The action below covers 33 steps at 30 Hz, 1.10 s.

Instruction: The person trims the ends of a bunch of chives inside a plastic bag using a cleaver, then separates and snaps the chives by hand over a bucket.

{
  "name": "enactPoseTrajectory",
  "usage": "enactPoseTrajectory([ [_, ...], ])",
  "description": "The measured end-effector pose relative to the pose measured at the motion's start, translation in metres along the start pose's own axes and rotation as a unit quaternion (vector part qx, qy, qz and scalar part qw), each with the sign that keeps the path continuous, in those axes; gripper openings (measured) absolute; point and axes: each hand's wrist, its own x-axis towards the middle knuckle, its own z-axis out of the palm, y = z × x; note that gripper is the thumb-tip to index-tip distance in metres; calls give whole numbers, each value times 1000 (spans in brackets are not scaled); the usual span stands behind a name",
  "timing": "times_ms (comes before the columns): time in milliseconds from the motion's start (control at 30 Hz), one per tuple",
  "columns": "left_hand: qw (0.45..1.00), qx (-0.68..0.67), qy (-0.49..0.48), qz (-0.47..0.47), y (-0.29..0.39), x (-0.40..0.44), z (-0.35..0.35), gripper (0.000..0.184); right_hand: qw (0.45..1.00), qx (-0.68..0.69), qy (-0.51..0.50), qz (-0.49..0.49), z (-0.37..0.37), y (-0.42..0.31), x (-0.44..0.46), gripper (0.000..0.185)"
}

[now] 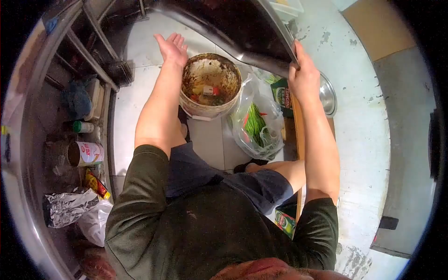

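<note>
My right hand grips the right edge of a large, dark, shiny panel or tray that is tilted at the top of the view. What kind of thing it is cannot be told for sure, since its far part is cut off. My left hand is open, palm up with fingers spread, and holds nothing. Just beside it on the floor stands a dirty white bucket, stained brown inside, with scraps and a small red-and-white packet at the bottom.
Right of the bucket sits a clear plastic bag holding long green vegetables and red peppers. A dark green box and a metal bowl are farther right. Along the left, a shelf holds a can, a green-labelled jar and crumpled foil.
</note>
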Motion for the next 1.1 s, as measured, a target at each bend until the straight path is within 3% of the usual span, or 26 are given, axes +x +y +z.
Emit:
enactPoseTrajectory([
  [67, 1000, -13, 21, -1, 3, 4, 1, 100, 1000, -13, -11, -9, 2, -7, 5, 64],
  [167, 982, -141, 112, -50, -3, -1, 25, 105, 998, 10, -33, -49, 30, -18, -3, 66],
  [200, 993, -112, -47, 11, -14, 13, 11, 109, 998, 7, -40, -42, 34, -21, -2, 65],
  [300, 996, -78, 47, -12, -16, 28, -4, 110, 998, -2, -39, -42, 37, -14, 19, 59],
  [367, 998, -47, 39, -22, -8, 21, -28, 111, 996, -22, 3, -92, 24, -12, 39, 60],
  [500, 994, -66, 84, -10, -8, 20, -34, 110, 995, -15, 30, -98, 39, -19, 28, 60],
  [533, 992, -84, 92, -3, -10, 22, -20, 110, 995, 35, -82, -39, 49, -22, 13, 61],
  [567, 990, -104, 98, 7, -9, 30, -8, 109, 994, 33, -93, -53, 54, -30, 7, 60],
  [600, 984, -163, 64, 12, -12, 40, -13, 108, 996, 27, -74, -43, 57, -29, 10, 60],
  [700, 990, -82, 111, -7, -7, 28, -6, 108, 998, 3, 14, -57, 49, -12, 30, 60],
  [767, 994, -62, 89, -22, -11, 28, -20, 107, 993, -23, 75, -83, 28, -6, 41, 60],
  [867, 992, -72, 105, -21, -24, 52, -34, 107, 996, -12, 49, -70, 32, -5, 27, 53],
  [900, 988, -41, 146, 2, -21, 46, -9, 106, 996, 7, 41, -79, 52, -8, 7, 51],
  [933, 984, -9, 179, 20, -22, 36, 21, 106, 996, -30, -41, -68, 71, -17, -10, 46],
  [967, 991, -75, 101, -38, -25, 40, 17, 103, 988, -78, -120, -49, 79, -19, -16, 42],
  [1000, 984, -140, 26, -103, -23, 56, -8, 101, 995, -23, -98, 25, 71, -24, -19, 43],
  [1033, 994, -98, -9, -51, -25, 68, -21, 104, 992, 36, -69, 97, 64, -26, -22, 44],
  [1067, 998, 28, 25, -57, -24, 67, -26, 108, 986, 66, -33, 152, 56, -21, -27, 43],
  [1100, 997, 47, 22, -48, -21, 62, -24, 111, 973, 102, 3, 209, 49, -17, -38, 41],
])
